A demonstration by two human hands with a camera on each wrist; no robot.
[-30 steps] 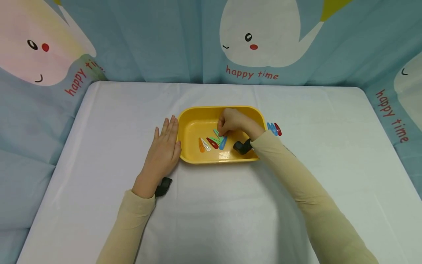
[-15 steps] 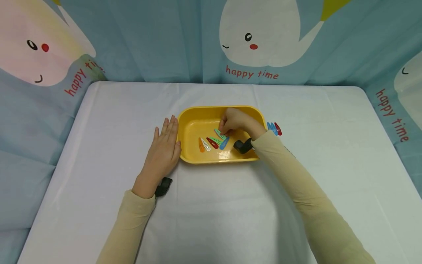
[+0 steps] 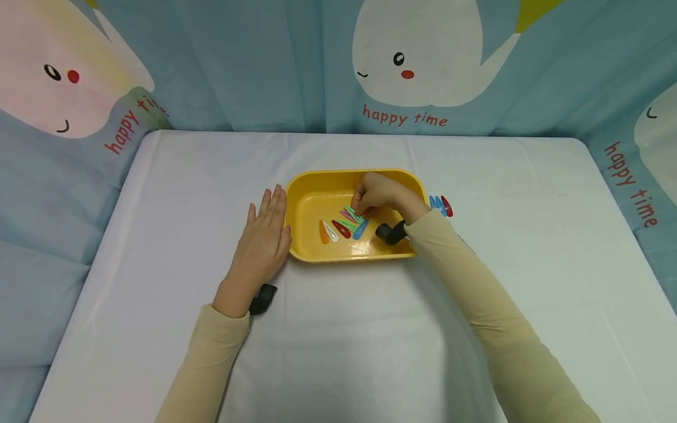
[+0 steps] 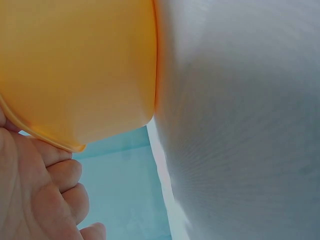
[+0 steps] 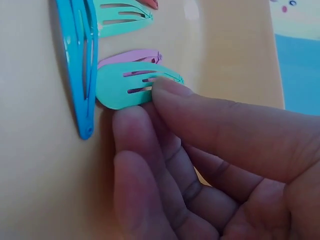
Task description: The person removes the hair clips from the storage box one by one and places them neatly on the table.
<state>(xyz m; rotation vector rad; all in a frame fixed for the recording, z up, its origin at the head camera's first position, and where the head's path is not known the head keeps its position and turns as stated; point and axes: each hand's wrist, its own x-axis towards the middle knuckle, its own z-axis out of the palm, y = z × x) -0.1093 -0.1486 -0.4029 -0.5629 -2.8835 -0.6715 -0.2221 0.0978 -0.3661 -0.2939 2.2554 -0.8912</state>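
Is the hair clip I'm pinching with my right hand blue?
No, the right wrist view shows the right hand pinching a green clip, with a blue clip beside it.

Soft light fills the head view, with a small glare in the yellow rounded-rectangular plastic tray (image 3: 314,200) and a faint shadow beside the beige right sleeve (image 3: 492,311) on the white cloth-covered table (image 3: 328,352). The left wrist view is hazy, the table dull grey; the right wrist view, dim and cool, shows highlights along a glossy blue teardrop hair clip (image 5: 73,75).
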